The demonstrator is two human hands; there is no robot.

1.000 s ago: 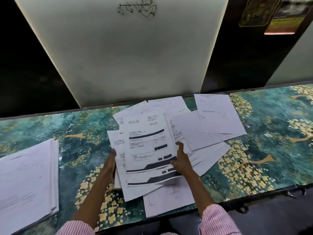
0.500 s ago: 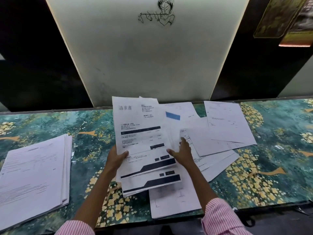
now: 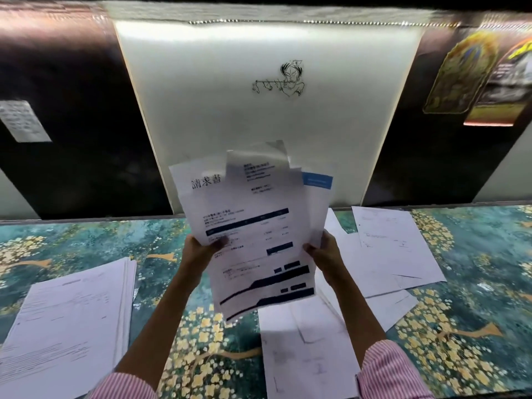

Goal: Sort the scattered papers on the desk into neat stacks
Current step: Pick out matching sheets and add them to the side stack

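Both hands grip one bundle of papers (image 3: 253, 226), held upright and clear of the worktop (image 3: 475, 283). Left hand (image 3: 201, 251) clasps the bundle's left edge, thumb across the front sheet; right hand (image 3: 325, 253) clasps the right edge. Sheets in the bundle are fanned and uneven at the top. A neat stack (image 3: 66, 321) lies at the left of the worktop. Loose sheets (image 3: 388, 249) remain overlapping at the right, one more (image 3: 305, 349) near the front edge between the forearms.
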